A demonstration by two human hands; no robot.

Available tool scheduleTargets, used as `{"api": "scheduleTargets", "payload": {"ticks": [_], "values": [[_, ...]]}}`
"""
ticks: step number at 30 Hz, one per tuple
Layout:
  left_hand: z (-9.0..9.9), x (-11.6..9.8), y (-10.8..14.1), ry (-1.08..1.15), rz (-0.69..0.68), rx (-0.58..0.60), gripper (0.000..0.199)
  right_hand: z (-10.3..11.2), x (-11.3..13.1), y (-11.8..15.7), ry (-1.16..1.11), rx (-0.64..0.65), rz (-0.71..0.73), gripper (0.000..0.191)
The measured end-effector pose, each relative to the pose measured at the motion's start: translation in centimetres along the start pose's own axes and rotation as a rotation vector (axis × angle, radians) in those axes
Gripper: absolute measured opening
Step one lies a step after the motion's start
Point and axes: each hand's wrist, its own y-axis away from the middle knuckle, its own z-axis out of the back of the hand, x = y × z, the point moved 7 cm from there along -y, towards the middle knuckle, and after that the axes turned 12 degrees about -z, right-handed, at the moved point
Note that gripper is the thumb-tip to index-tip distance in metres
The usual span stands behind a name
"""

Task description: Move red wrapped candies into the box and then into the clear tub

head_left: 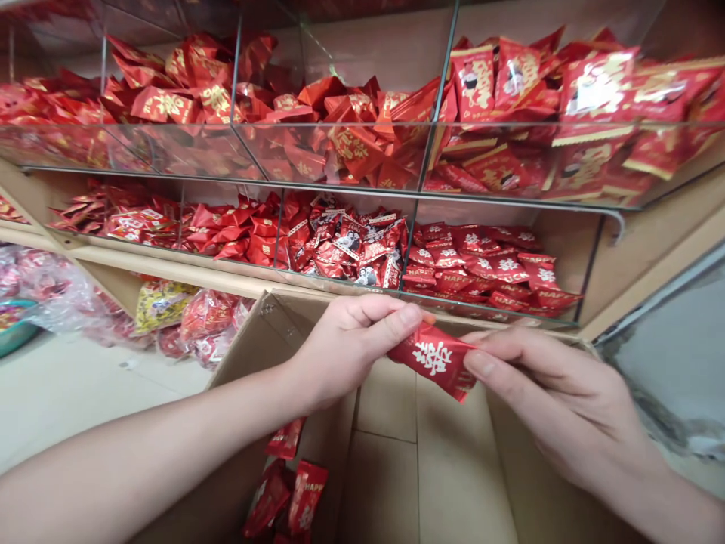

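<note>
Between both hands is a red candy packet [433, 355] with white lettering. My left hand [354, 340] pinches its upper left end between thumb and bent fingers. At its right end, the thumb and fingertips of my right hand [558, 389] grip the edge. The packet is held tilted above an open cardboard box [243, 344]. Below my left forearm, several similar red packets [306, 495] lie at the left side of the box.
Behind the box stands a wooden shelf [226, 281] with clear dividers [430, 151] and compartments of red-wrapped sweets [487, 264]. Bagged sweets [209, 321] fill the lower left, near a green basin [14, 344]. A grey surface [674, 347] is at the right.
</note>
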Motion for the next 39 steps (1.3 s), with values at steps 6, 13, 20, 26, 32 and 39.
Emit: {"api": "scheduleTargets", "payload": {"ticks": [6,13,20,26,32,39], "values": [[-0.7,-0.2,0.3,0.067,0.036,0.046,0.018,0.3,0.0,0.7,-0.087,-0.060,0.028,0.010],[-1.1,-0.3,1.0,-0.026,0.033,0.274,0.017,0.1,0.3,0.0,-0.086,0.000,0.046,0.009],[-0.9,0.1,0.9,-0.023,0.053,0.257,0.015,-1.0,0.8,-0.1,-0.029,0.166,0.075,0.014],[-1.1,0.7,1.4,0.107,0.097,0.209,0.017,-0.5,1.4,0.1,-0.066,0.161,0.123,0.014],[-0.9,0.5,0.7,0.004,0.073,0.181,0.019,-0.2,-0.5,-0.5,-0.073,0.121,-0.032,0.016],[0.0,-0.3,0.5,-0.249,-0.051,0.125,0.021,-2.0,-0.8,-0.5,0.111,0.249,-0.052,0.022]]}}
